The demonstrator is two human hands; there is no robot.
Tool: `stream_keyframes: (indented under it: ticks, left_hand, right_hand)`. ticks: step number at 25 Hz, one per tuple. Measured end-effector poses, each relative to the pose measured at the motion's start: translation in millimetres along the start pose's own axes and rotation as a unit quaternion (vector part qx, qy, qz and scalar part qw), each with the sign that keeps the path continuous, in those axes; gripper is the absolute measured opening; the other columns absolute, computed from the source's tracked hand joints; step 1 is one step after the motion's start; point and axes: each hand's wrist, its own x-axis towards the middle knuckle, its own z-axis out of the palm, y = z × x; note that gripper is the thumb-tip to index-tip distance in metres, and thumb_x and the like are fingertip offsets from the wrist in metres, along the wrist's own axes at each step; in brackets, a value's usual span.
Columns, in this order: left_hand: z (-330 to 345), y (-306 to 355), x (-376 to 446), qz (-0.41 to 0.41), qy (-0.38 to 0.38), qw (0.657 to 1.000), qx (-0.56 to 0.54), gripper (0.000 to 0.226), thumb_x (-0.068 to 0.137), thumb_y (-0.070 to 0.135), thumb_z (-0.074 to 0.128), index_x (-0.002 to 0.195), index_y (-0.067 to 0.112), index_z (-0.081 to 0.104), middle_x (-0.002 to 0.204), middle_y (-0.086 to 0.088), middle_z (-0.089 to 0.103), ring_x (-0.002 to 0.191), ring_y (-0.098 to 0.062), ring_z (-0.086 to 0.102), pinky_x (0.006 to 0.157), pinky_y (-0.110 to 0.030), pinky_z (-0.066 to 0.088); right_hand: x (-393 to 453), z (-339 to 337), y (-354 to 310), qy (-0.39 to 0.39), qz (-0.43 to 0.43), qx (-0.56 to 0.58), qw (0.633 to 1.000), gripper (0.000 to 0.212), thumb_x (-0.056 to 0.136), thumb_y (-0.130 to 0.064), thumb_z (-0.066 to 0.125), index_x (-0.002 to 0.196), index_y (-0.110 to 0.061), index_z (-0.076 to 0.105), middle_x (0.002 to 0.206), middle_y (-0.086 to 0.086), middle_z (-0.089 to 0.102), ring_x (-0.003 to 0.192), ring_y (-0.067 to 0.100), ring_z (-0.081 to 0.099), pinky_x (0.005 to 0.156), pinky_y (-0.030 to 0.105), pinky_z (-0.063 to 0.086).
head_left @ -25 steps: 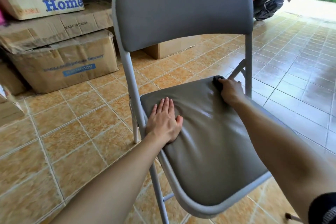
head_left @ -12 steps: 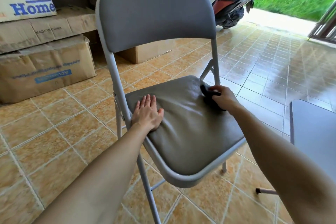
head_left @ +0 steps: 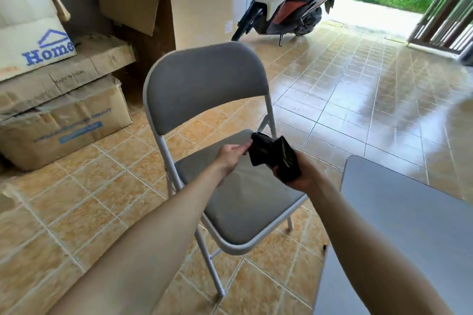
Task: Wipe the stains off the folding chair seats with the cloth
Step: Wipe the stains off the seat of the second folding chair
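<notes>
Holding a crumpled black cloth (head_left: 275,155) above the seat, both hands are raised clear of the grey padded folding chair with pale metal frame (head_left: 230,151). The right hand (head_left: 302,174) has its fingers closed around the cloth's lower bunch. The left hand (head_left: 231,155) pinches the cloth's upper left edge between thumb and fingertips. The cloth does not touch the grey seat cushion (head_left: 245,197). A second grey chair seat (head_left: 409,225) lies at lower right. Cardboard boxes (head_left: 64,115) stand at left; a parked scooter (head_left: 289,5) stands behind.
</notes>
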Motion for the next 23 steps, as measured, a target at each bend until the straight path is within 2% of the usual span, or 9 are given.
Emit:
stream_keyframes:
  ticks: [4,7,8,10,12,15,18,20,23]
  left_hand:
    - [5,104,-73,-0.015,0.025,0.998,-0.047,0.036,0.088,0.027,0.066,0.113,0.001,0.066,0.099,-0.005,0.064,0.093,-0.016,0.056,0.075,-0.025,0.040]
    - [8,165,-123,-0.048,-0.006,0.995,-0.091,0.031,0.089,0.016,0.064,0.114,-0.003,0.063,0.105,-0.011,0.066,0.097,-0.024,0.061,0.077,-0.031,0.051]
    - [9,189,-139,-0.059,-0.020,0.994,-0.094,0.031,0.089,0.015,0.063,0.114,-0.004,0.063,0.109,-0.013,0.068,0.100,-0.027,0.063,0.081,-0.033,0.053]
    - [18,223,-168,-0.060,-0.050,0.993,-0.091,0.030,0.090,0.015,0.061,0.113,-0.004,0.062,0.113,-0.017,0.068,0.104,-0.029,0.064,0.089,-0.037,0.052]
    - [33,259,-197,-0.047,-0.080,0.993,-0.071,0.022,0.092,0.014,0.056,0.107,0.000,0.062,0.105,-0.015,0.066,0.099,-0.027,0.061,0.087,-0.036,0.050]
    - [70,294,-239,-0.014,-0.108,0.993,-0.040,0.010,0.092,0.014,0.047,0.089,0.010,0.056,0.096,-0.012,0.058,0.092,-0.025,0.054,0.078,-0.036,0.043]
    - [115,309,-277,0.012,-0.123,0.992,-0.027,0.014,0.095,0.016,0.038,0.099,0.008,0.049,0.093,-0.006,0.053,0.090,-0.021,0.049,0.074,-0.033,0.041]
    - [156,313,-307,0.022,-0.162,0.986,-0.022,0.016,0.097,0.017,0.035,0.103,0.008,0.046,0.090,-0.003,0.052,0.088,-0.019,0.048,0.069,-0.030,0.041]
    - [228,311,-360,0.019,-0.214,0.977,-0.011,0.017,0.097,0.019,0.033,0.105,0.009,0.045,0.088,0.001,0.051,0.086,-0.016,0.048,0.070,-0.030,0.040]
  right_hand:
    - [-107,48,-53,0.002,0.041,0.046,0.998,0.043,0.089,-0.042,0.052,0.117,-0.010,0.058,0.095,0.015,0.073,0.079,0.026,0.072,0.054,0.030,0.059]
    - [-196,76,-87,-0.001,0.041,0.073,0.996,0.077,0.083,-0.070,0.045,0.121,-0.006,0.063,0.119,0.019,0.067,0.103,0.033,0.068,0.081,0.040,0.059]
    - [-229,86,-100,-0.007,0.031,0.065,0.997,0.084,0.080,-0.073,0.045,0.126,-0.004,0.060,0.128,0.020,0.061,0.114,0.035,0.062,0.091,0.043,0.054]
    - [-285,106,-115,-0.004,0.003,0.019,1.000,0.085,0.074,-0.065,0.062,0.134,-0.005,0.053,0.136,0.020,0.055,0.122,0.036,0.055,0.102,0.047,0.045]
    - [-335,122,-129,0.062,-0.034,-0.062,0.996,0.081,0.067,-0.046,0.078,0.131,-0.001,0.054,0.126,0.022,0.061,0.112,0.034,0.062,0.095,0.045,0.051]
    - [-389,121,-135,0.196,-0.103,-0.092,0.971,0.063,0.074,-0.028,0.077,0.121,0.009,0.056,0.109,0.024,0.068,0.096,0.036,0.068,0.084,0.043,0.056]
    - [-437,100,-134,0.289,-0.148,-0.038,0.945,0.047,0.085,-0.023,0.069,0.117,0.009,0.057,0.113,0.027,0.066,0.094,0.041,0.066,0.087,0.050,0.052]
    - [-480,73,-131,0.329,-0.173,-0.012,0.928,0.039,0.090,-0.021,0.062,0.117,0.008,0.058,0.109,0.025,0.067,0.089,0.038,0.066,0.077,0.045,0.054]
    - [-555,19,-123,0.370,-0.220,0.028,0.902,0.035,0.092,-0.021,0.061,0.115,0.006,0.060,0.098,0.019,0.070,0.081,0.032,0.068,0.070,0.039,0.055]
